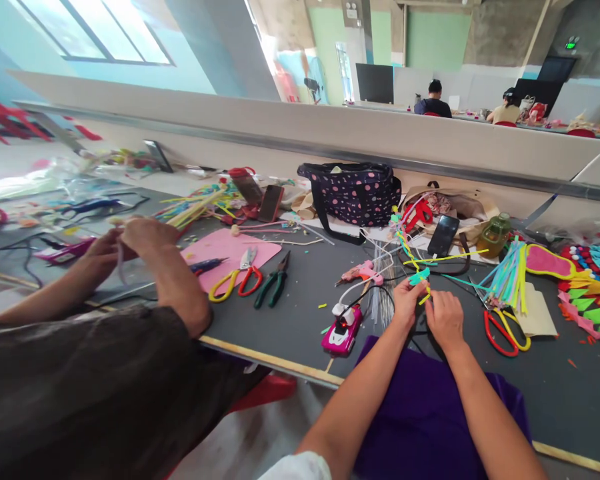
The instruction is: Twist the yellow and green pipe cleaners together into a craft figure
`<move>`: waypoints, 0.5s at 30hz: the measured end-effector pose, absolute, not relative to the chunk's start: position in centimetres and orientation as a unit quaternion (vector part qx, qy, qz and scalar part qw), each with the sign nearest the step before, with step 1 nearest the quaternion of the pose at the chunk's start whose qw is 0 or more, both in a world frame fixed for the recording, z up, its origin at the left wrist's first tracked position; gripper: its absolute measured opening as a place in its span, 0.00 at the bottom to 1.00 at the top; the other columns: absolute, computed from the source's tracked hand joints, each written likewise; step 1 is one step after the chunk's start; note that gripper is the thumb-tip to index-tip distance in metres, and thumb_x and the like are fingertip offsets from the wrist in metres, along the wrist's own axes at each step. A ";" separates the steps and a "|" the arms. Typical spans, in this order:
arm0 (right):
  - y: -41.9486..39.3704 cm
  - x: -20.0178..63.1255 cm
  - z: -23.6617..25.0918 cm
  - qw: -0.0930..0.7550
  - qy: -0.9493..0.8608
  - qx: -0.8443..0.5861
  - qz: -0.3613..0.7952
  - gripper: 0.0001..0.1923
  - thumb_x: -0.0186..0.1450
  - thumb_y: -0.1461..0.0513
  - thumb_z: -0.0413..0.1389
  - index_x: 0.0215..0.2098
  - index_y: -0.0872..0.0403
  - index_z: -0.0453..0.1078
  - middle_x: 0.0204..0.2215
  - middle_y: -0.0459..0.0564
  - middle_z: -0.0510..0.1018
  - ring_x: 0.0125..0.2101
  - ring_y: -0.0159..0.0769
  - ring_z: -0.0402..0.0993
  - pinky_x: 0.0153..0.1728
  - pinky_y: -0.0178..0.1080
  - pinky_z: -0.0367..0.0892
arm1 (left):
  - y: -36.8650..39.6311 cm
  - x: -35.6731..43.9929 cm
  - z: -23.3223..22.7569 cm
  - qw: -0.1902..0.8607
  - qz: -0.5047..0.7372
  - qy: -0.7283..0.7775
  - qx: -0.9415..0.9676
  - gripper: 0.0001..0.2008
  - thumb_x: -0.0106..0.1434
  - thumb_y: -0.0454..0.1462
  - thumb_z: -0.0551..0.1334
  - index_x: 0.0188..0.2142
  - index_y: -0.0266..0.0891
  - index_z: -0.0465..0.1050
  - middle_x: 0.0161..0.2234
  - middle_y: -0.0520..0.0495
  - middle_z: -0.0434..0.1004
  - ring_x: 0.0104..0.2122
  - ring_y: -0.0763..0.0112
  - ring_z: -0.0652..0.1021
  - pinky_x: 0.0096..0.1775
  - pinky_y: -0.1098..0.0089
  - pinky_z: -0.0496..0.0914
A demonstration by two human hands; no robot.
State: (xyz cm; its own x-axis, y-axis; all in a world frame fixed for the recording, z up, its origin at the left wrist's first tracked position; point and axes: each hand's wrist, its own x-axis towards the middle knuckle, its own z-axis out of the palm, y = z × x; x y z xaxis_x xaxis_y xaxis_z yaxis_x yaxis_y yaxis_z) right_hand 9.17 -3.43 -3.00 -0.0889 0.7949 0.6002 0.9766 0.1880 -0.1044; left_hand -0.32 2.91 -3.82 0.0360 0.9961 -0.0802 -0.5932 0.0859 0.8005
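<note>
Both hands meet just in front of the spotted bag (354, 193), over the grey table (300, 320): the left hand (407, 301) pinches a twist of coloured pipe cleaners (411, 261) between fingertips, and the right hand (445, 319) is curled closed around its lower end. Left of the bag a co-worker's hands (130, 243) grip something thin, near red and yellow scissors (239, 280) and green pliers (274, 283).

a craft workshop in a large concrete hall: left of the right hand (445, 320) lie yellow-and-red handled scissors (237, 280), green-handled pliers (273, 283) and a pink hot-glue gun (363, 272); to its right, coloured felt triangles (593, 303); far beyond it, other people sit at another long table (530, 123).
</note>
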 end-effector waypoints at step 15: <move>-3.0 9.6 -4.2 0.515 -0.578 -0.625 0.102 0.13 0.67 0.58 0.47 0.31 0.53 0.71 0.26 0.48 0.76 0.30 0.36 0.70 0.34 0.37 0.61 | 2.6 0.2 -4.0 0.671 0.605 0.318 0.288 0.15 0.43 0.39 0.73 0.29 0.32 0.75 0.26 0.47 0.77 0.23 0.75 0.75 0.33 0.70 0.70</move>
State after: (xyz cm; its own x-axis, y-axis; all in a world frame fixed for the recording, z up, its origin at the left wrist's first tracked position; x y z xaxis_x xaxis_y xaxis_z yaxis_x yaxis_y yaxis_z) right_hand 9.63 -2.99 -4.23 0.3108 0.8272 0.4680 0.6178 0.1984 -0.7609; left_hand 0.24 2.61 -4.00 0.0657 0.9949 -0.0771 -0.6282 0.1013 0.7714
